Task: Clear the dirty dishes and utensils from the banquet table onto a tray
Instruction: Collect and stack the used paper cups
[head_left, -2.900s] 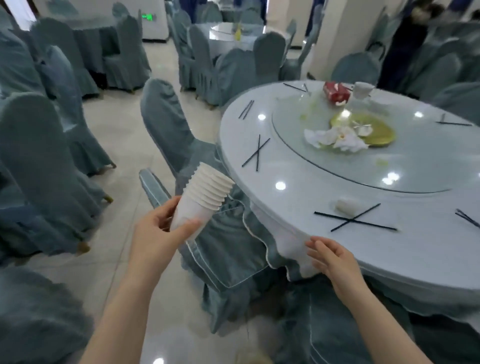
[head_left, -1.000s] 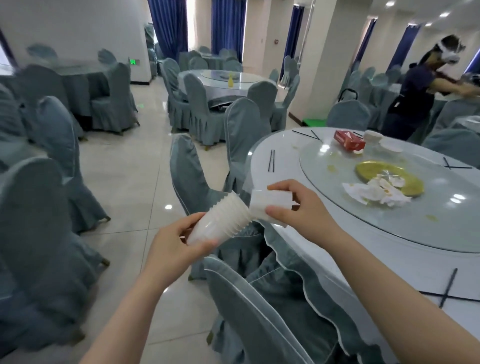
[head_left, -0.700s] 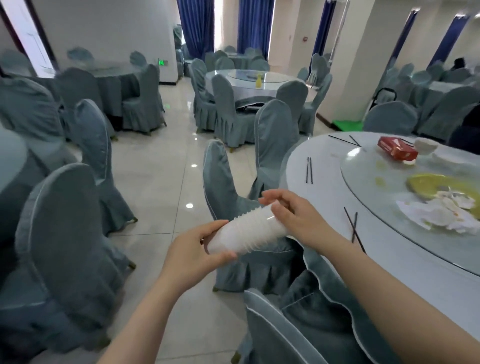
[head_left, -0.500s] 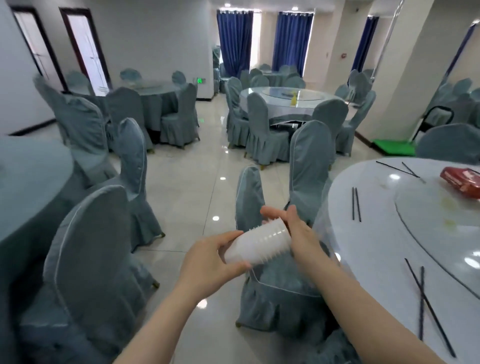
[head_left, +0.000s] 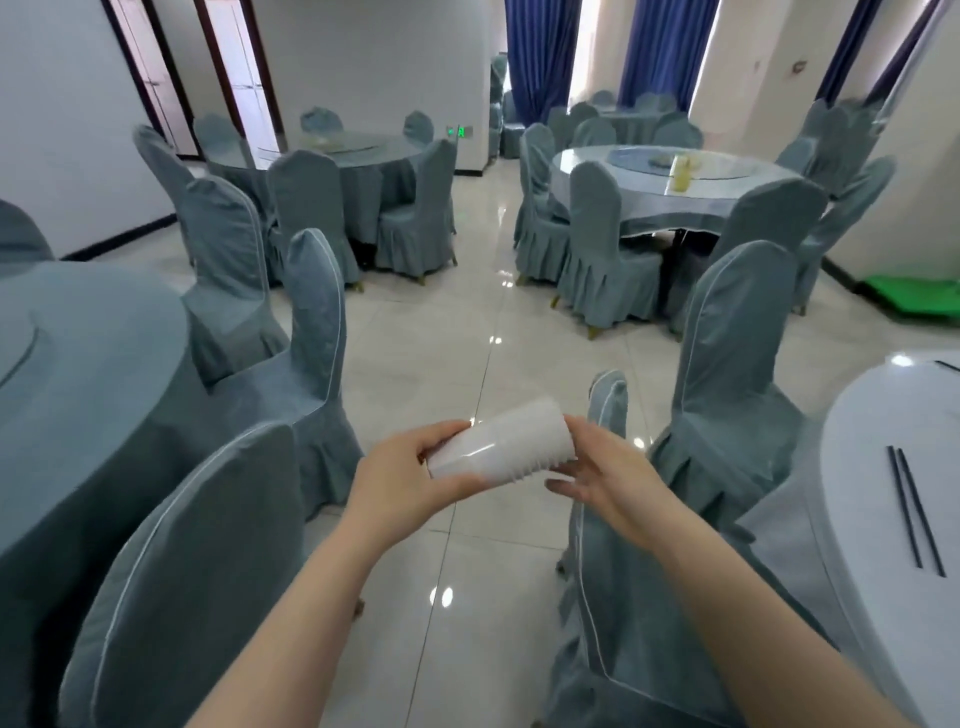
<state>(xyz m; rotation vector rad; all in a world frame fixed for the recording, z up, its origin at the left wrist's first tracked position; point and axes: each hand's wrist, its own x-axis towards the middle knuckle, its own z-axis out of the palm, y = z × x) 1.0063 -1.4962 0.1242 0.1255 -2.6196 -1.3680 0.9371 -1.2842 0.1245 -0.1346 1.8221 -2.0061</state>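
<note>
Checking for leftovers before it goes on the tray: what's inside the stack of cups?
Unknown. The stack of white cups lies sideways, gripped by the left hand; the right hand covers its open mouth, so the inside is hidden.

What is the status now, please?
Left hand grips stack of white plastic cups. Right hand open, palm against stack's rim end. No tray in view.

Covered chairs (head_left: 727, 364), tiled floor (head_left: 441, 338), blue curtains (head_left: 540, 57), green mat (head_left: 914, 296)
</note>
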